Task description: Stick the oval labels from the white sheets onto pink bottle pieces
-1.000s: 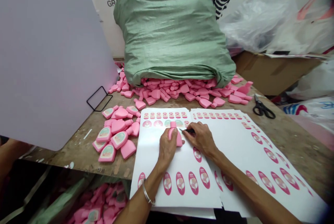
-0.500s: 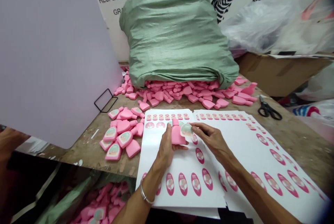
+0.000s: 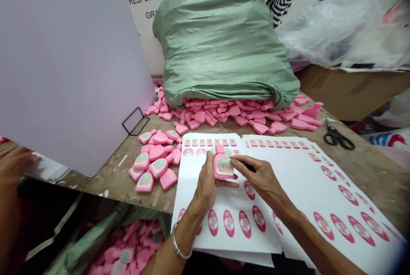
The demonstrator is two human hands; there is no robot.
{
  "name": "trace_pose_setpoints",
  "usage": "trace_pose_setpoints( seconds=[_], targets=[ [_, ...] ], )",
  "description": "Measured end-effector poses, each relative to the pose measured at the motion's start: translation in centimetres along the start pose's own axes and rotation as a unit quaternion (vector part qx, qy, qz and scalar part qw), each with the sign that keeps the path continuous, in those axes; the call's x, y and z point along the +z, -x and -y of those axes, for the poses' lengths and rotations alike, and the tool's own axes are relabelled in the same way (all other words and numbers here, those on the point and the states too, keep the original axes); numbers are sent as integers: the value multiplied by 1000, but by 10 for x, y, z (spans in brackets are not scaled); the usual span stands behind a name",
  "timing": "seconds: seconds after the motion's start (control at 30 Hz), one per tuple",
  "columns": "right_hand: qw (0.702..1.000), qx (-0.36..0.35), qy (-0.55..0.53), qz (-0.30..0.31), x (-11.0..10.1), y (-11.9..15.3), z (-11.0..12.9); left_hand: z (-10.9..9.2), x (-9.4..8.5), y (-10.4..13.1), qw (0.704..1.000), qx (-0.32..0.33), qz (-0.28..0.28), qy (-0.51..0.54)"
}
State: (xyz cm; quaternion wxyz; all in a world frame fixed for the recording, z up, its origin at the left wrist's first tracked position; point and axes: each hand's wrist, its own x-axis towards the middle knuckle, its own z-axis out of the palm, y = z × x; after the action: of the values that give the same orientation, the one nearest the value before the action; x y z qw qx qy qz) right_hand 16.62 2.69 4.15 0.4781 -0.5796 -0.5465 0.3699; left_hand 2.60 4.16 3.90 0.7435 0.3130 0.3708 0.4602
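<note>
Biggest thing first: our worn brown table (image 3: 378,170) runs under everything, its far part hidden by the big green sack (image 3: 221,40), our landmark here. Left of the sack a pale panel (image 3: 73,65) is cut off by the frame; right of it sits a cardboard box (image 3: 352,91) with plastic heaped on top. We can't see inside the sack, but loose pink bottles crowd its front edge. In front of it lie two sticker sheets (image 3: 188,176), partly covered by our arms. Below and left of it, an open green bag (image 3: 86,234) holds more bottles, some labelled, the rest lost in shadow. Someone's blurry hand (image 3: 16,162) is far left of it. In front of the sack, our left hand (image 3: 208,181) is wrapped round one pink bottle (image 3: 219,156), and our right hand (image 3: 261,176) has fingertips at the edge of its label (image 3: 225,165); pinching or pressing, we can't tell.
</note>
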Motion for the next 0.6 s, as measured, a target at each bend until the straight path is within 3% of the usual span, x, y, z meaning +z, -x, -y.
trace_pose_setpoints(
  seconds=[0.23,0.47,0.53,0.6],
  targets=[
    [999,-24,28,-13,4,0,2,-4,-1,3,1000,0,1,-2],
    [989,-35,127,-64,-6,-4,0,-13,-4,10,993,16,115,-18],
    [993,-18,106,-52,-7,-6,3,-14,-3,13,992,5,125,-17],
    [998,-11,63,-1,-5,-8,4,-15,0,19,989,0,144,-31]
  ],
)
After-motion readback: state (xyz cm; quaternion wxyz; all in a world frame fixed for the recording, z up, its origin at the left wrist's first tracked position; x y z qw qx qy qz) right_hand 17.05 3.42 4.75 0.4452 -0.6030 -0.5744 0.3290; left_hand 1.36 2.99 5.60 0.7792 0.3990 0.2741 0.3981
